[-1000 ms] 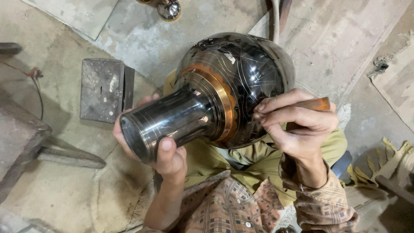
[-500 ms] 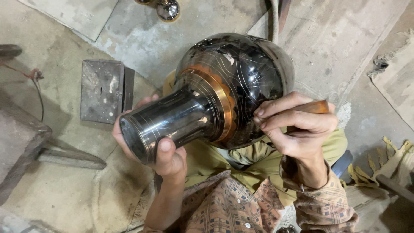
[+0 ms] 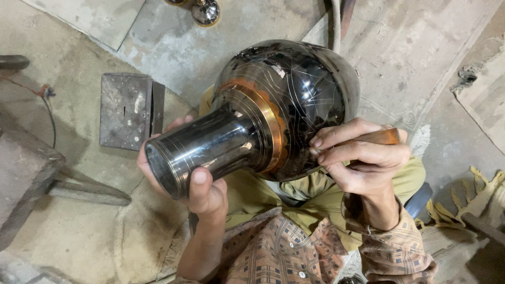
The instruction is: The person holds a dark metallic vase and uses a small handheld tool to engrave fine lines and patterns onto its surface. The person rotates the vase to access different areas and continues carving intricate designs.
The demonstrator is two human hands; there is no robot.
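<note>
Head view | vase [image 3: 284, 105] lies across lap, neck pointing lower-left | left hand [image 3: 202, 192] wrapped round neck rim | right hand [image 3: 363, 158] clamped on wooden-handled tool [image 3: 381, 137], tip against belly's right side

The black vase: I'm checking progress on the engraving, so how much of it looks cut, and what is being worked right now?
Done: fine bright lines already cross the upper belly of the black vase, and rings circle the neck rim. In hand: the left hand grips the neck, while the right hand presses a wooden-handled tool against the belly beside the copper band. Left: broad dark patches of the belly show no lines; the far side is hidden.
</note>
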